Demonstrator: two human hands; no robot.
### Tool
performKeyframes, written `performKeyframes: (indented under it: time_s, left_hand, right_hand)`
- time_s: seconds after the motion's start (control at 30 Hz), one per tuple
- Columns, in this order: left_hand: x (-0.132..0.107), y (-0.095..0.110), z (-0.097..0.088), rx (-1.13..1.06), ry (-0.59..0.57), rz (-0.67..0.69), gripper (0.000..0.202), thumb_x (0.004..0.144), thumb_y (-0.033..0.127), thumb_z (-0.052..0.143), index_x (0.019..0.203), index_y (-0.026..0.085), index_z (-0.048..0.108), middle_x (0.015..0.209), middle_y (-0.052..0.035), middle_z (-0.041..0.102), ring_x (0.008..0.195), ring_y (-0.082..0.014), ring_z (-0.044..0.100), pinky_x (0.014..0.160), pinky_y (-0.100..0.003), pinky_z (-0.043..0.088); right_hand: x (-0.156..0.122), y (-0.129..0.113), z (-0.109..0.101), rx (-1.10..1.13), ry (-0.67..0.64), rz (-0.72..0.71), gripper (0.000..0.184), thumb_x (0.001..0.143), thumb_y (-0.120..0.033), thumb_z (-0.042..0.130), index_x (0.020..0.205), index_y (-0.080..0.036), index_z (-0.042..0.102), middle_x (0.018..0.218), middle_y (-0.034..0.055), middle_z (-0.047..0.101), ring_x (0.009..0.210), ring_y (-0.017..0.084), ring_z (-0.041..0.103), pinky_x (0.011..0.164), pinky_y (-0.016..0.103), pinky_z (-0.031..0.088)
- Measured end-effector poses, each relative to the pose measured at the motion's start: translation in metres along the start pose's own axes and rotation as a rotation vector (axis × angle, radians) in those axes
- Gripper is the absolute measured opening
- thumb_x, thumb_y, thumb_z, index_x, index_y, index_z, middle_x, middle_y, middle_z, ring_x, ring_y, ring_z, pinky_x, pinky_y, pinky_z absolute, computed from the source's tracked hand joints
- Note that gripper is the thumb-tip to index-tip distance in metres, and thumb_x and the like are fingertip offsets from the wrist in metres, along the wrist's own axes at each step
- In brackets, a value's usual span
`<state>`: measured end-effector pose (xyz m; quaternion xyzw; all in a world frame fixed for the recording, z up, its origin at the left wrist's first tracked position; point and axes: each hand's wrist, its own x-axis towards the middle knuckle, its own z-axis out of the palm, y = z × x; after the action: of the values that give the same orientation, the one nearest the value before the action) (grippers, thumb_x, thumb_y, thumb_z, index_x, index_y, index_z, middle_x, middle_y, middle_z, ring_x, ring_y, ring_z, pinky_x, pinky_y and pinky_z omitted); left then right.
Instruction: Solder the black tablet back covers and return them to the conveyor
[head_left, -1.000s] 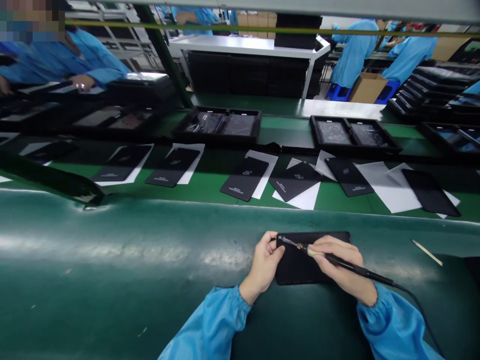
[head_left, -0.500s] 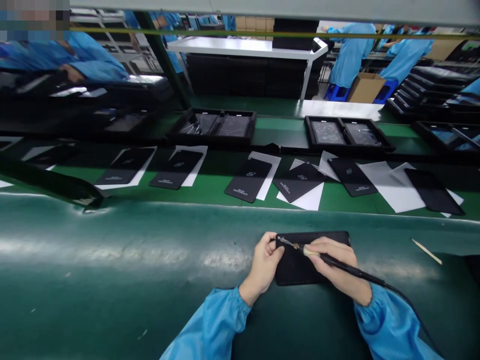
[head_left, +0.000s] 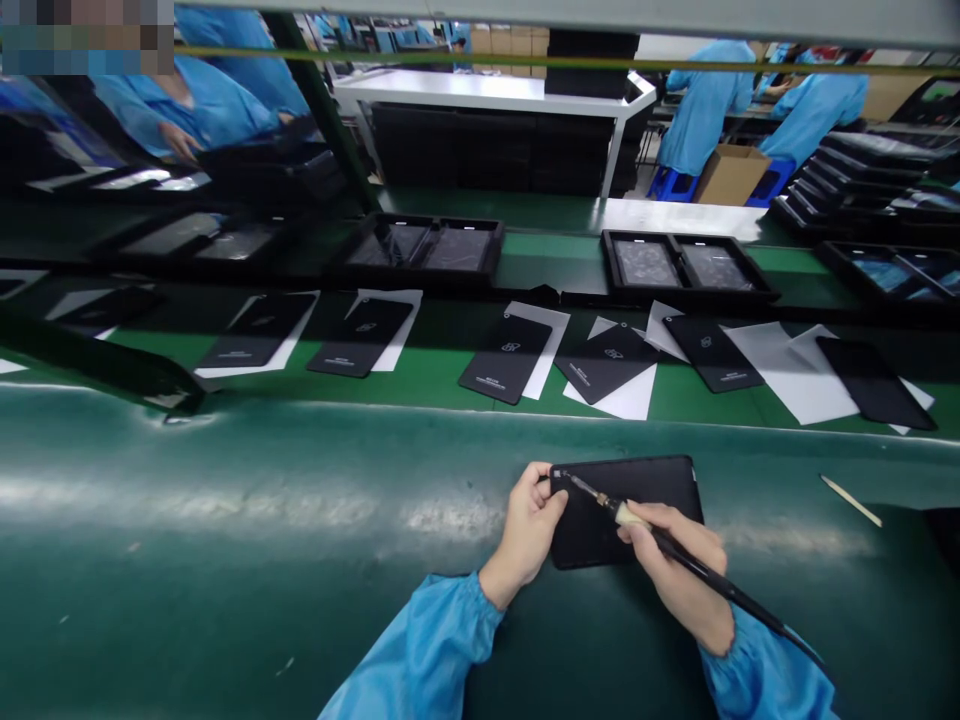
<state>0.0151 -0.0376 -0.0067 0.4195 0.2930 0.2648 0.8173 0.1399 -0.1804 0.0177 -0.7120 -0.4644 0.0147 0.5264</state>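
Near the middle of the dark green mat, I'm watching the left hand [head_left: 527,535] and right hand [head_left: 675,560] working over a black tablet cover [head_left: 637,490], which is lying flat and slightly angled on the mat. The left hand is curling closed around the cover's left edge, pinning it near the far-left corner. The right hand is closed in a pen grip on a soldering iron [head_left: 720,580], its pale collar between thumb and fingertips.

What's changing is the right hand's position: it's dropping back toward me and away from the cover, and the iron's handle is tilting more steeply across the right sleeve [head_left: 761,670]. The metal tip is staying at the cover's far-left corner, so that corner remains the working point.

For room, I'm seeing plenty of bare mat to the left and a wide stretch to the right, out to a pale wooden stick [head_left: 851,500]. Beyond the mat's far edge, a green belt is carrying black panels [head_left: 510,358] on white sheets, with black trays [head_left: 424,248] farther on. A co-worker [head_left: 705,105] is working at the far right.
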Motion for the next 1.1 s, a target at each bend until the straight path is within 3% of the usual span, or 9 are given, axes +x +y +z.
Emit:
performKeyframes:
  time_s: [0.6, 0.7, 0.83, 0.9, 1.0, 1.1]
  left_hand:
    - [0.001, -0.001, 0.0, 0.014, 0.002, 0.001, 0.029, 0.079, 0.027, 0.075, 0.095, 0.019, 0.052, 0.08, -0.0023, 0.075, 0.068, -0.0154, 0.07, 0.066, -0.025, 0.052]
    - [0.001, -0.001, 0.0, 0.019, 0.008, 0.005, 0.03, 0.078, 0.028, 0.076, 0.095, 0.019, 0.053, 0.079, -0.0023, 0.074, 0.068, -0.0152, 0.07, 0.066, -0.024, 0.052]
    - [0.002, 0.0, 0.002, 0.018, 0.014, -0.011, 0.031, 0.077, 0.03, 0.077, 0.094, 0.019, 0.054, 0.078, -0.0016, 0.074, 0.064, -0.0142, 0.068, 0.064, -0.023, 0.051]
    - [0.002, 0.0, 0.003, 0.028, 0.015, -0.012, 0.034, 0.076, 0.032, 0.078, 0.095, 0.019, 0.054, 0.078, -0.0016, 0.075, 0.066, -0.015, 0.069, 0.065, -0.023, 0.052]
    - [0.005, -0.001, 0.003, 0.059, 0.019, -0.02, 0.039, 0.074, 0.035, 0.081, 0.101, 0.019, 0.056, 0.084, -0.0032, 0.077, 0.075, -0.0183, 0.073, 0.071, -0.026, 0.054]
    - [0.011, -0.003, 0.001, 0.087, -0.022, -0.07, 0.046, 0.076, 0.04, 0.081, 0.11, 0.019, 0.058, 0.096, -0.0081, 0.079, 0.091, -0.0241, 0.074, 0.08, -0.031, 0.057]
  right_hand:
    - [-0.006, -0.001, 0.013, -0.053, 0.05, -0.139, 0.016, 0.089, -0.016, 0.066, 0.102, -0.02, 0.074, 0.084, 0.0019, 0.077, 0.072, 0.017, 0.076, 0.072, 0.026, 0.062]
    - [-0.007, 0.002, 0.007, -0.03, 0.038, -0.126, 0.015, 0.089, -0.017, 0.067, 0.102, -0.021, 0.074, 0.084, 0.0014, 0.077, 0.074, 0.018, 0.076, 0.073, 0.027, 0.062]
    - [0.009, 0.018, -0.013, 0.04, 0.041, -0.092, 0.03, 0.096, -0.017, 0.059, 0.124, -0.024, 0.067, 0.087, 0.0007, 0.078, 0.078, 0.018, 0.076, 0.078, 0.029, 0.061]
    - [0.025, 0.029, -0.02, -0.007, 0.046, -0.145, 0.035, 0.098, -0.016, 0.054, 0.13, -0.025, 0.063, 0.094, 0.0021, 0.077, 0.084, 0.018, 0.075, 0.082, 0.031, 0.06]
    - [0.046, 0.05, -0.021, -0.206, -0.112, -0.276, 0.026, 0.098, -0.018, 0.055, 0.119, -0.025, 0.069, 0.114, 0.0086, 0.073, 0.105, 0.023, 0.07, 0.091, 0.037, 0.057]
    - [0.06, 0.074, -0.025, -0.352, -0.203, -0.281, 0.019, 0.097, -0.019, 0.055, 0.104, -0.025, 0.072, 0.094, 0.0061, 0.073, 0.088, 0.02, 0.069, 0.082, 0.033, 0.056]
